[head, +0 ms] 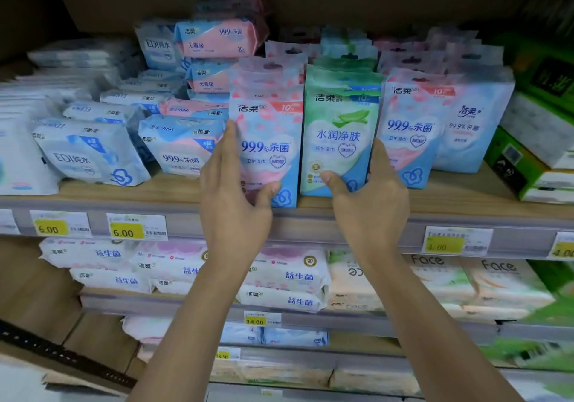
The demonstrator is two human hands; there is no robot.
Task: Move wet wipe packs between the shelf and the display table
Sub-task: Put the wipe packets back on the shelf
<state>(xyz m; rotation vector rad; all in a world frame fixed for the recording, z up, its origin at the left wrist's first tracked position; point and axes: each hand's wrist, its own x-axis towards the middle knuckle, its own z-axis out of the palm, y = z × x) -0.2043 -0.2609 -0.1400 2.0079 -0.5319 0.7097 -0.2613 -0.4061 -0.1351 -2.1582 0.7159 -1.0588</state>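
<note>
A pink and blue wet wipe pack [267, 134] stands upright at the front of the wooden shelf [174, 190]. My left hand [236, 196] holds it, fingers along its left side and thumb on its lower front. Right beside it stands a green wet wipe pack [341, 131]. My right hand [369, 196] grips that one, thumb on its lower front and fingers round its right edge. More upright packs stand in rows behind both.
Another pink and blue pack row [410, 128] stands to the right, with green boxes [534, 140] past it. Flat blue and pink packs [90, 150] are piled on the left. Price tags [124, 229] line the shelf edge. Lower shelves hold larger wipe packs [285, 277].
</note>
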